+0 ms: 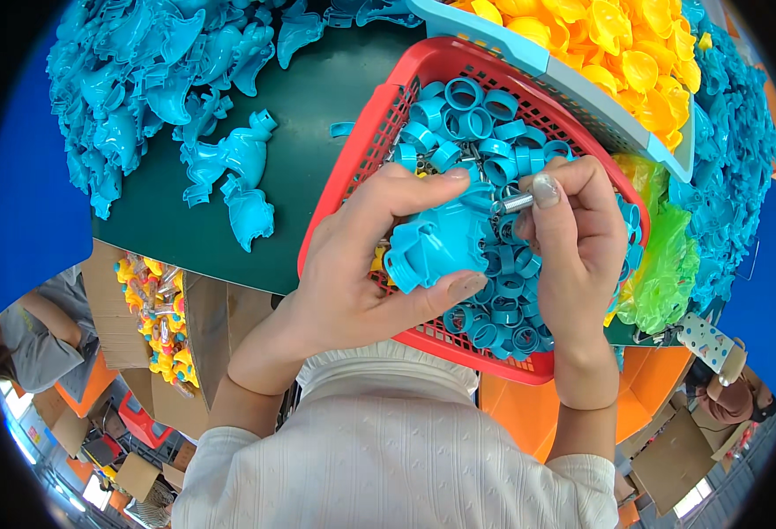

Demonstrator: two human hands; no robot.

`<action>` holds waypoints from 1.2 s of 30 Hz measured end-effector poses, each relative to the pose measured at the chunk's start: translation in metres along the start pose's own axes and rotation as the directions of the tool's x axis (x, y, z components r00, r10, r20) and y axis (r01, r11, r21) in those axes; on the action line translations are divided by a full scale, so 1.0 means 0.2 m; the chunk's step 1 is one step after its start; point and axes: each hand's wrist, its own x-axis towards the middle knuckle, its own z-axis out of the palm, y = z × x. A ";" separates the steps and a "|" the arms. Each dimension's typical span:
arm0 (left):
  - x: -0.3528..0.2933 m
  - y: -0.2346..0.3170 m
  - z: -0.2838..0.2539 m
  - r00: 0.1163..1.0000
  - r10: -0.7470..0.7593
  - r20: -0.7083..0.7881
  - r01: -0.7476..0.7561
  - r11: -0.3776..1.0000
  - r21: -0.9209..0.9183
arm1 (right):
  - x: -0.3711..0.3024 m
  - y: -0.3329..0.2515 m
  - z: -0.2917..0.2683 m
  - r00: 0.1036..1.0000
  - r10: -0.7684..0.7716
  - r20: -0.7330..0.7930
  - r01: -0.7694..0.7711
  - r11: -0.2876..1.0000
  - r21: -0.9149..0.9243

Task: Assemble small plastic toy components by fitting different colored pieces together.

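My left hand is wrapped round a blue moulded plastic part, thumb and fingers on opposite sides and its hollow opening facing left. Close to that part's right end, my right hand pinches a short ribbed metal spring between thumb and fingertips. Whether the spring's tip touches the blue part, I cannot tell. Both hands hover over a red plastic basket filled with blue plastic rings. Some small metal pieces show among the rings.
On the dark green table lie a pile of blue moulded shells and a few loose ones. A grey-blue basket of yellow pieces stands behind right, beside green plastic bags. A cardboard box holds yellow toys.
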 end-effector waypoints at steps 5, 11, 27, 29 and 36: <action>0.00 0.00 0.01 0.997 0.073 -0.034 -0.072 0.996 0.046 | 0.00 0.03 0.00 1.000 -0.020 0.022 0.020 0.999 0.043; 0.02 0.01 -0.01 0.997 0.074 -0.032 -0.074 0.997 -0.008 | 0.00 0.01 0.03 0.999 0.028 -0.019 -0.026 0.993 0.112; -0.01 0.02 -0.04 0.994 -0.103 -0.029 0.097 0.984 -0.148 | -0.02 0.01 0.00 0.972 -0.028 0.232 -0.004 0.990 0.138; -0.02 0.03 -0.05 0.975 -0.221 -0.023 0.205 0.935 -0.289 | -0.03 0.01 0.00 0.976 -0.040 0.213 0.019 0.995 0.096; 0.01 0.06 -0.04 0.923 -0.380 -0.068 0.303 0.822 -0.483 | -0.01 0.05 0.03 0.908 -0.386 0.166 0.409 0.901 -0.142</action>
